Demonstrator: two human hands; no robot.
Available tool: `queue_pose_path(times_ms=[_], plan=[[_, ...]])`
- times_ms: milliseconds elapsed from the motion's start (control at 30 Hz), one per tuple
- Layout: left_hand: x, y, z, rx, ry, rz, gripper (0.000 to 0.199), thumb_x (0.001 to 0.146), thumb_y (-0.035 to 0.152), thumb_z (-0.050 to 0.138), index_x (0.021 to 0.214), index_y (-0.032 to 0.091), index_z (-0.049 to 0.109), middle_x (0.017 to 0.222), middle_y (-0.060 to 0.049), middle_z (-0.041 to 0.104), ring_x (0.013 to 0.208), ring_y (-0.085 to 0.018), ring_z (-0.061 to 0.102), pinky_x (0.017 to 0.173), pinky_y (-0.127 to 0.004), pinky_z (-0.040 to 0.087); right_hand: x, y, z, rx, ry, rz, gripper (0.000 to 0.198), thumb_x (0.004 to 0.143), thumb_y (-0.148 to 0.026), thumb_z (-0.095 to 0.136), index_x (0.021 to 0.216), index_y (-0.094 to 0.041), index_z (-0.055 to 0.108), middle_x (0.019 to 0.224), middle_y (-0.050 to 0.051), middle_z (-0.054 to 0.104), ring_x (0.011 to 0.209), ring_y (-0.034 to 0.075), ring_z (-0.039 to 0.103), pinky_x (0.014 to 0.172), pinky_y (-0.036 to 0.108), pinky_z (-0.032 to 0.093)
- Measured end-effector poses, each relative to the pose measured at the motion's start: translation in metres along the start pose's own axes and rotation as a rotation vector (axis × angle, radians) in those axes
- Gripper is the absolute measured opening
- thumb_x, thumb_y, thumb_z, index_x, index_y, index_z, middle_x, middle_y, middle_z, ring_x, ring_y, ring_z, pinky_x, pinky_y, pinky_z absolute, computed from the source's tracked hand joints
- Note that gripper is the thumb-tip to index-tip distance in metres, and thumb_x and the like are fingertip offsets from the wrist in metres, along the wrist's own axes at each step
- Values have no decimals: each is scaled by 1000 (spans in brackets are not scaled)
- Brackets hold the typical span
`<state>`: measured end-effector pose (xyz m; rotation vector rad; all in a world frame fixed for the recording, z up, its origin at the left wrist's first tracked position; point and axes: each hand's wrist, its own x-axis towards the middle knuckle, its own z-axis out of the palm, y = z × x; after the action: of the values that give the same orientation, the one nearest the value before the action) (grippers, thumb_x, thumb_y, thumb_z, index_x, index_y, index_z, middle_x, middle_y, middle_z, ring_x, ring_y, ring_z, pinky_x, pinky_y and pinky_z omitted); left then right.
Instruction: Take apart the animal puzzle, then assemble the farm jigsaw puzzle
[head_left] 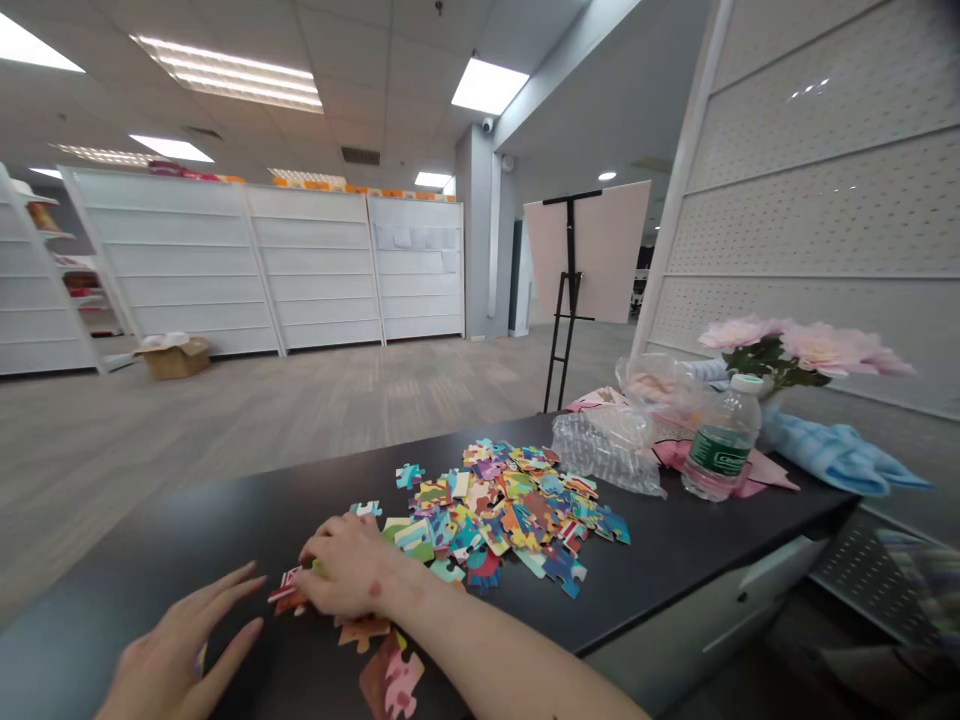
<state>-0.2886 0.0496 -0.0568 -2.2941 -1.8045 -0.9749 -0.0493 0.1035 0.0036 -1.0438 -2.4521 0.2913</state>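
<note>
A heap of colourful jigsaw puzzle pieces (517,505) lies on the dark tabletop (262,510). At the heap's left edge, my right hand (349,565) has its fingers curled down around a puzzle piece, most of which they hide. Its thumb tip touches a red-and-white puzzle piece (285,592). To the left, my left hand (184,640) is held with thumb and fingers apart. A small coloured bit shows beside its palm, too little to identify. Below my right wrist lie an orange-brown piece (364,632) and a pink-spotted piece (403,685), partly covered by the forearm.
Right of the heap lie clear bubble wrap (607,450), a water bottle (724,440) and blue checked cloth (817,450). Pink flowers (810,345) stand behind the bottle. Beyond the table are an easel (570,290), white shelving panels (315,265) and a cardboard box (176,360).
</note>
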Motion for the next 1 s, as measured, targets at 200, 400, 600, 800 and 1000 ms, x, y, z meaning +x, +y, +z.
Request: queue_pose_path(times_ms=[200,400,600,800,1000], plan=[[37,88,1,-107,13,63,36,89,49,52,109,27,73,123,-6,72,114,-30,67,98,-46,56,-48,25,-57,-41,194,189,30,95,-29,53,120,-19,66,126,11,65,123,25,54,105,41,42],[43,133,9,-232,-14,134,31,93,44,52,111,27,72,124,-7,69,117,-29,65,99,-48,55,-184,93,-118,-246,104,610,60,100,-56,40,150,-23,46,158,12,40,151,35,23,119,57,20],[47,162,32,-351,37,198,30,93,42,54,108,24,72,120,-10,70,114,-31,65,98,-49,55,-230,94,-104,-256,-32,640,75,98,-68,29,160,-25,25,167,7,16,155,32,11,124,53,6],[49,175,47,-354,9,218,25,93,36,54,107,24,72,121,-11,68,112,-31,65,97,-51,55,-209,120,-127,-228,158,664,52,101,-42,34,151,-30,44,159,3,41,146,23,37,119,39,25],[55,145,7,-340,80,110,22,92,29,54,106,23,70,120,-10,68,113,-28,63,99,-47,51,-227,211,-187,-191,180,830,31,78,-37,55,93,-20,76,105,13,77,103,31,70,92,40,50]])
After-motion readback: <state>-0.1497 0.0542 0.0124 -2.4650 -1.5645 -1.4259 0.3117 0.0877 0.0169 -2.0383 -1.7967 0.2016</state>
